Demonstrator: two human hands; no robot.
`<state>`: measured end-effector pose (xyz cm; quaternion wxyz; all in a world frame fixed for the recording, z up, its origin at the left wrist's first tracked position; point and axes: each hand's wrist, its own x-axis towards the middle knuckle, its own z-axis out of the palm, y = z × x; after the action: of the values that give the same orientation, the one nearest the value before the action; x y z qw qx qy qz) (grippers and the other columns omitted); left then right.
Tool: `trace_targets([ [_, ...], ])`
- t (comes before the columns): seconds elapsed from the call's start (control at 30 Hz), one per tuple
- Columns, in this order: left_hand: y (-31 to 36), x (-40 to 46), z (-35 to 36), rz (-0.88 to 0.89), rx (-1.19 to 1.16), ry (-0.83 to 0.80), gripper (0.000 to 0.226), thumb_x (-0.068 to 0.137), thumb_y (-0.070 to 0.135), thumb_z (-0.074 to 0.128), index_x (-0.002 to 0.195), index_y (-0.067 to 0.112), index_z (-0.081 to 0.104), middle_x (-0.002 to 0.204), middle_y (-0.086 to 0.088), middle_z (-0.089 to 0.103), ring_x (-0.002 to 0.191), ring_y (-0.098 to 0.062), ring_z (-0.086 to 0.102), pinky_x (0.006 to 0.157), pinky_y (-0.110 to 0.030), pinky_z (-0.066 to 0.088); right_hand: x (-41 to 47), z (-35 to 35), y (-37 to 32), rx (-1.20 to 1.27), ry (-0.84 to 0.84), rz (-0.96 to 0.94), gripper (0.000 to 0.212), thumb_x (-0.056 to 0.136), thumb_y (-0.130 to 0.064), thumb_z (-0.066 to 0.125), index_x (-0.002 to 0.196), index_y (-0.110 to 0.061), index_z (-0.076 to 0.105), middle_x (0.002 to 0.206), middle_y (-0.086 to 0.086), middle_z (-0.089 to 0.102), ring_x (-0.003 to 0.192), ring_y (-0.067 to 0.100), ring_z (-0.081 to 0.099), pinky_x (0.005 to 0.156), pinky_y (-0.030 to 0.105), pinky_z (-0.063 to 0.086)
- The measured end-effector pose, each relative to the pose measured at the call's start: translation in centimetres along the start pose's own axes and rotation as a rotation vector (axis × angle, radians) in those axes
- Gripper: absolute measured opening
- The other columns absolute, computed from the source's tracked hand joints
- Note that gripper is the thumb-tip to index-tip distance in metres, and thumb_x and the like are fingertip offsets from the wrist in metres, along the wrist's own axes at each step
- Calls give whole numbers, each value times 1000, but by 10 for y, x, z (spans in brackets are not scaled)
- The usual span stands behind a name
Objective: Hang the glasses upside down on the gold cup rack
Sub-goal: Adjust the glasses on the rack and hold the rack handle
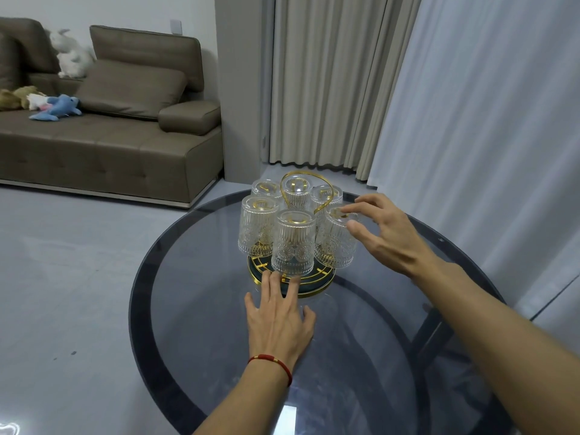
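Observation:
The gold cup rack [315,285] with a dark round base and a looped gold handle stands on the round glass table [194,309]. Several ribbed clear glasses hang upside down on it, among them a front glass [293,243], a left glass [257,227] and a right glass [335,243]. My right hand [386,237] hovers at the right glass, with fingertips touching its upturned bottom and fingers spread. My left hand [279,321] lies flat on the table, its fingertips against the front rim of the rack's base.
A brown sofa [110,146] with soft toys stands at the back left across a grey floor. Beige and white curtains [470,120] hang behind and to the right of the table. The table's dark rim curves close to the rack on the far side.

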<state>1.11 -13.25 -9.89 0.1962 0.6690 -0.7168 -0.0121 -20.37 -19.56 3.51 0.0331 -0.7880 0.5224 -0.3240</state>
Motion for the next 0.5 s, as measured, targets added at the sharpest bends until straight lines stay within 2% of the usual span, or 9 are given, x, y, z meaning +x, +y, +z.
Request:
trace_targets([
  [0.23,0,0,0,0,-6,-2,60,93,50,35,150,29,32,160,-10,27,152,-27,12,114,-63,27,3,-3,-2,-47,-23,-27,45,95,-54,47,125,-29,68,131,-3,55,118,13,54,98,44,53],
  [0.33,1,-1,0,4,-3,-1,60,94,49,35,150,29,31,161,-10,27,153,-27,11,115,-63,26,12,-4,-6,-42,0,-38,54,95,-53,42,132,-22,64,134,1,59,117,17,57,99,44,50],
  [0.43,1,0,-1,6,-10,-3,60,94,48,35,151,29,30,162,-10,25,153,-28,9,116,-62,24,32,-3,-10,-17,-18,10,64,98,-52,33,145,-14,56,143,8,58,128,24,55,103,38,43],
  [0.5,1,0,0,6,-11,-5,60,95,47,35,151,29,29,162,-10,24,153,-28,8,117,-62,23,48,-1,-11,44,-91,74,64,101,-48,29,151,-13,50,154,8,52,140,24,47,111,38,36],
])
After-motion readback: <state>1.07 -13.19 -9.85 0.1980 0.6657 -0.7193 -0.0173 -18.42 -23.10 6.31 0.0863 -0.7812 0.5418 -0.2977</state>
